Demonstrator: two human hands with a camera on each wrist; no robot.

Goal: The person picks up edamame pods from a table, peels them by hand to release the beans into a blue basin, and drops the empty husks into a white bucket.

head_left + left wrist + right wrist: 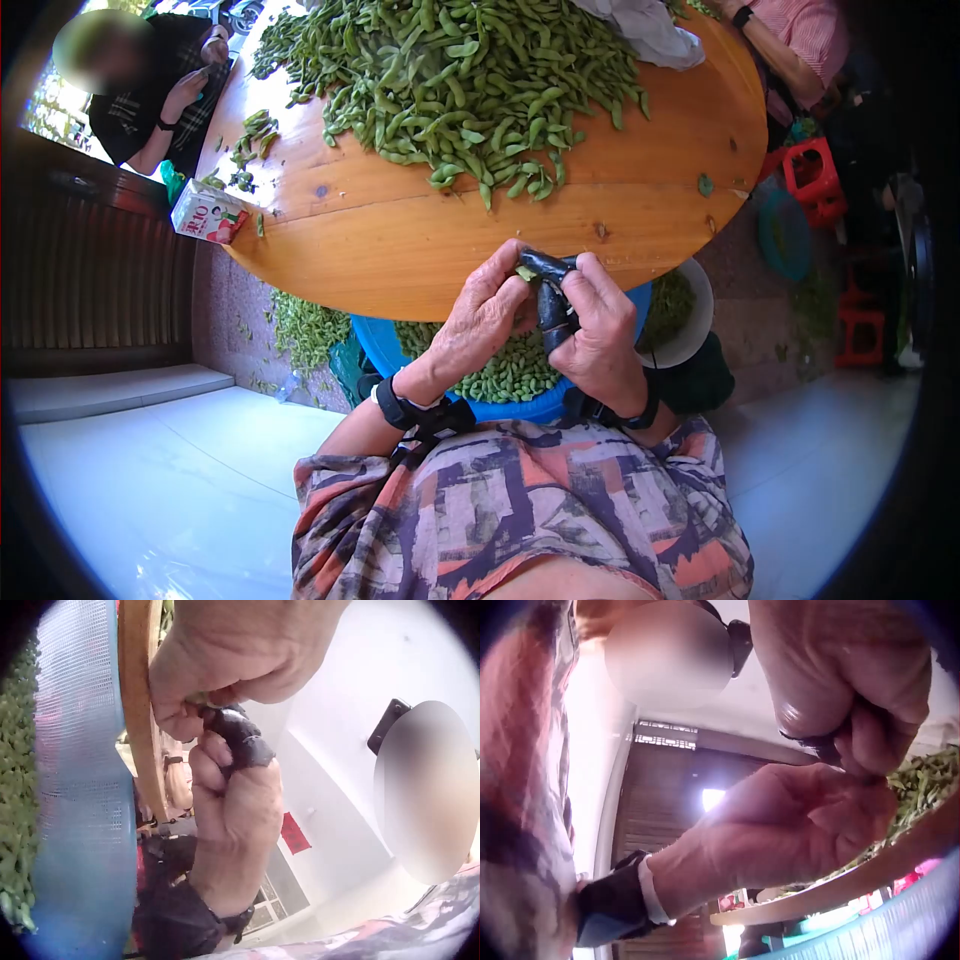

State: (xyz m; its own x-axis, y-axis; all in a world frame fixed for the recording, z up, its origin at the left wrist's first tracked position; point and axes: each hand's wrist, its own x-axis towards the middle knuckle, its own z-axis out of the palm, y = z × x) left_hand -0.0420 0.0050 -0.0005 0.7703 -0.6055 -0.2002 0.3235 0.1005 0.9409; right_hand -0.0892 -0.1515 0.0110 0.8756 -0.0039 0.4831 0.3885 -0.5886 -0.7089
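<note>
Over the table's near edge, my left hand point(468, 325) pinches a green soybean pod point(525, 272), mostly hidden by the fingers. My right hand point(605, 325) meets it there, its thumb and forefinger in black coverings point(548, 265) and closed against the pod's end. In the left wrist view the black-covered fingers point(244, 739) lie right under the left fingertips. Below both hands stands a blue basin point(372, 345) of shelled green beans point(510, 372). A large heap of soybean pods point(450, 90) covers the far part of the wooden table point(400, 245).
A printed carton point(205, 213) stands at the table's left edge, near some loose pods point(255, 135). A white bucket point(703, 310) is right of the basin. Red stools point(815, 180) stand farther right. One person point(145, 115) sits at left, another point(800, 45) at right.
</note>
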